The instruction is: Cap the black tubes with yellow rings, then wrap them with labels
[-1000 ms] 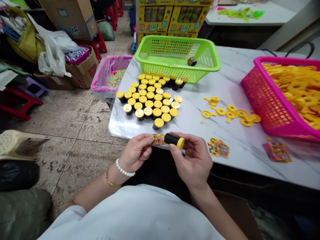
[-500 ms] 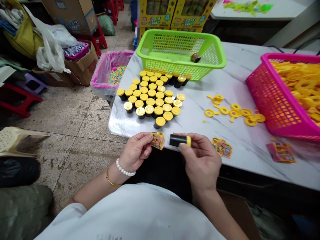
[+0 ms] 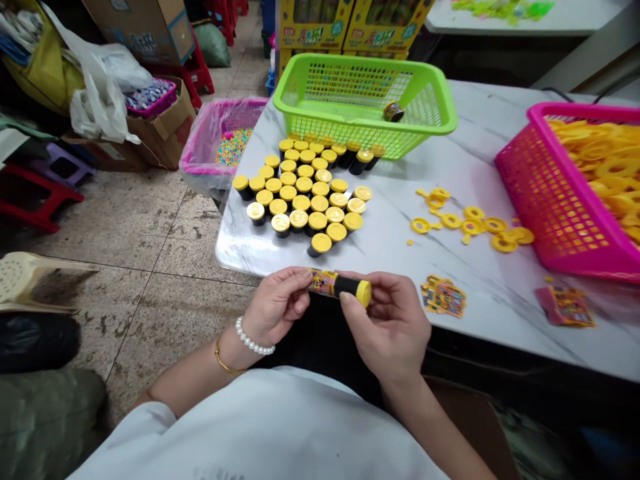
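Between thumb and fingers, my left hand (image 3: 283,303) pinches a printed plastic sleeve (image 3: 324,282) in yellow and purple. My right hand (image 3: 393,320) grips a black tube with a yellow cap (image 3: 347,287), held sideways with the cap toward my palm. The tube's black end meets the open end of the sleeve and seems to be slightly inside it. Both are just off the table's front edge. Beyond them stand several black tubes with yellow caps (image 3: 301,202), upright in a cluster. A small pile of printed sleeves (image 3: 444,297) lies right of my right hand.
A green basket (image 3: 365,127) behind the cluster holds one wrapped tube (image 3: 393,112). Yellow ring-shaped parts (image 3: 473,227) are scattered on the marble-patterned table (image 3: 395,247). A pink basket (image 3: 540,200) of yellow parts stands right, another sleeve stack (image 3: 565,305) before it. Colourful beads (image 3: 234,147) fill a lined bin at left.
My right hand has moved left with the tube, closing the gap to the sleeve. The tube's end now meets the sleeve, which looks opened around it.
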`<action>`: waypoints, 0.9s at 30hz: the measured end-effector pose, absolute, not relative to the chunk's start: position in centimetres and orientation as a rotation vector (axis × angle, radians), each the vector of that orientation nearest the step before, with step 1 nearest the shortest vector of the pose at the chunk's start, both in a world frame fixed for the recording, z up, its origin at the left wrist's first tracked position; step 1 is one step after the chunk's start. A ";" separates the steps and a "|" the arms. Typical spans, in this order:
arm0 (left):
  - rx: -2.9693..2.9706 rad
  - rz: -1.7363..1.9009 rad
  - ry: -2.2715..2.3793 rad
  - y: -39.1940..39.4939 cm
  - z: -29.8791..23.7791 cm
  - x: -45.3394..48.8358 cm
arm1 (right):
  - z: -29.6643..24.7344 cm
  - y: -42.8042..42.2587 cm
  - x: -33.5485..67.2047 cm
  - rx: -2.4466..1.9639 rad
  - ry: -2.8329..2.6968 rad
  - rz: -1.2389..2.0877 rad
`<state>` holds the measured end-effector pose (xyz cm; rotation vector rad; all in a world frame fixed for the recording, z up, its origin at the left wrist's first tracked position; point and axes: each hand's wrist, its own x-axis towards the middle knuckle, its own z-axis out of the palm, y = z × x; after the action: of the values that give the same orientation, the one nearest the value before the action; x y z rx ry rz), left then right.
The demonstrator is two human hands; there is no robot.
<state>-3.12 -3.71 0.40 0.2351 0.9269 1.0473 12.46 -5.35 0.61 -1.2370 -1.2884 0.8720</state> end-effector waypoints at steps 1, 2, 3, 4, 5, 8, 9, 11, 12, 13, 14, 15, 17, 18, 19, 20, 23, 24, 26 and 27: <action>0.243 1.047 0.928 -3.7 0.4 -3.1 | 0.6 -5.4 12.4 -1.209 -1.326 0.847; 0.252 1.048 0.928 -3.8 0.3 -3.0 | 0.5 -5.4 12.3 -1.166 -1.349 0.844; 0.266 1.053 0.931 -3.9 0.3 -3.0 | 0.4 -5.3 12.2 -1.118 -1.358 0.859; 0.290 1.059 0.939 -4.0 0.3 -3.0 | 0.3 -5.2 12.1 -1.076 -1.352 0.885; 0.327 1.071 0.958 -4.2 0.4 -3.0 | 0.1 -5.1 12.1 -1.051 -1.333 0.910; 0.498 1.189 1.070 -4.9 0.7 -3.5 | -0.4 -4.7 12.4 -1.081 -1.244 0.951; 0.559 1.243 1.106 -5.1 0.9 -3.8 | -0.5 -4.7 12.5 -1.097 -1.218 0.968; 0.673 1.295 1.118 -5.3 1.2 -4.5 | -0.5 -4.5 12.8 -1.094 -1.199 1.025; 0.722 1.264 1.090 -5.3 1.3 -4.8 | -0.5 -4.5 12.9 -1.084 -1.208 1.066; 0.765 1.208 1.051 -5.3 1.4 -5.0 | -0.4 -4.5 13.0 -1.076 -1.230 1.109; 0.800 1.151 1.015 -5.2 1.4 -5.1 | -0.3 -4.5 13.0 -1.068 -1.263 1.153; 0.825 1.108 0.993 -5.1 1.4 -5.2 | -0.2 -4.4 13.0 -1.062 -1.302 1.188; 0.846 1.077 0.995 -4.9 1.2 -5.0 | -0.1 -4.4 13.3 -1.052 -1.388 1.207; 0.846 1.065 0.999 -4.9 1.0 -4.8 | -0.1 -4.4 13.5 -1.049 -1.439 1.182; 0.841 1.047 0.996 -4.8 0.9 -4.6 | -0.2 -4.4 13.8 -1.049 -1.497 1.140; 0.835 1.015 0.985 -4.8 0.7 -4.5 | -0.3 -4.4 14.2 -1.046 -1.559 1.089; 0.813 0.943 0.954 -4.8 0.5 -4.2 | -0.6 -4.5 15.4 -0.993 -1.707 0.959; 0.807 0.934 0.952 -4.8 0.5 -4.3 | -0.7 -4.4 15.7 -0.970 -1.722 0.932; 0.796 0.920 0.948 -4.8 0.5 -4.4 | -0.7 -4.4 16.3 -0.935 -1.726 0.894; 0.791 0.917 0.946 -4.8 0.5 -4.5 | -0.7 -4.4 16.5 -0.925 -1.734 0.875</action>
<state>-4.51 -4.77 0.51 0.7908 0.9461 0.9168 16.51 -4.35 -0.71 -0.9247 -1.7339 0.8753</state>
